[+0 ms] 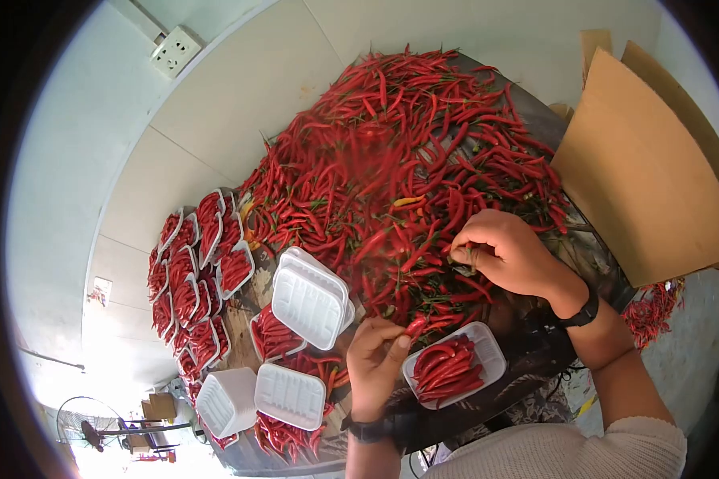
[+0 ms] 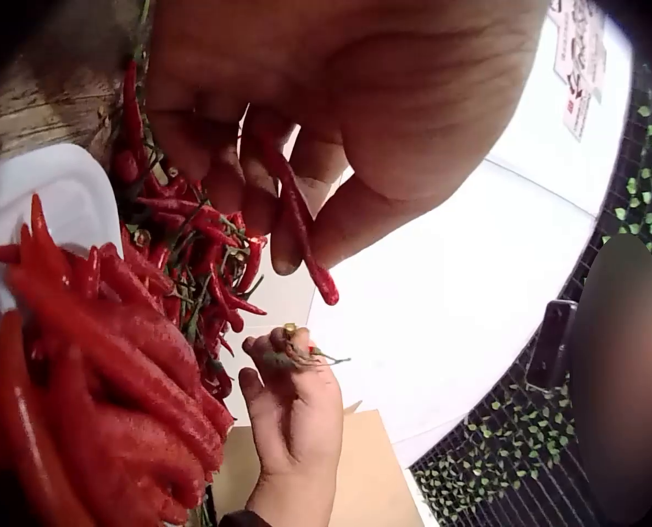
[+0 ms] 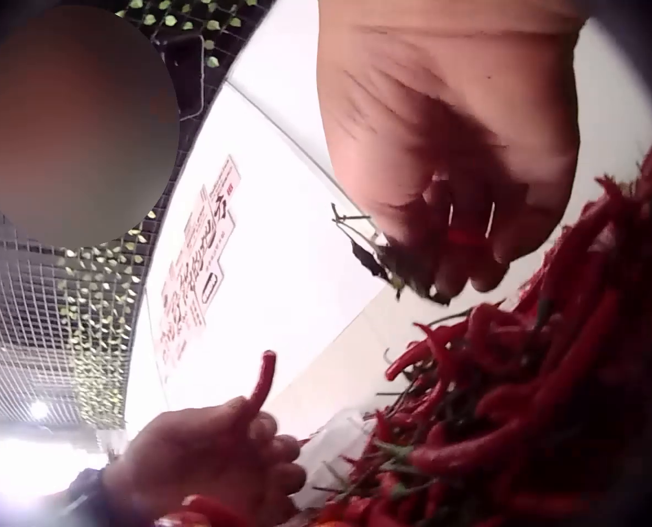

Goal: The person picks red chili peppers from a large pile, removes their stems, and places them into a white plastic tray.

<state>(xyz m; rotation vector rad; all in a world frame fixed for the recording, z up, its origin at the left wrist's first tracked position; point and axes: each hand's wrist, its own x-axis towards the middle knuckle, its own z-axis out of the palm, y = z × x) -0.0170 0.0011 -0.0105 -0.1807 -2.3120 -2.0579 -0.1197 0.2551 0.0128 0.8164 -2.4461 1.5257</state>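
Note:
My left hand [image 1: 373,363] pinches a single red chili pepper [image 2: 301,231], its tip poking out past the thumb. Over the edge of the pile, my right hand [image 1: 507,251] pinches a wisp of green leaf and stem [image 3: 386,269] between thumb and fingers. Just right of the left hand is a white plastic tray [image 1: 497,361], with red chilies [image 1: 447,371] lying lengthwise in it. A large heap of loose red chilies [image 1: 375,176], many with green stems, spreads over the table beyond both hands.
Stacked empty white trays [image 1: 311,299] stand left of the left hand, with another tray stack [image 1: 225,403] nearer the front. Several filled trays [image 1: 185,287] are piled at the far left. An open cardboard box [image 1: 639,168] stands at the right, above more chilies [image 1: 651,315] on the floor.

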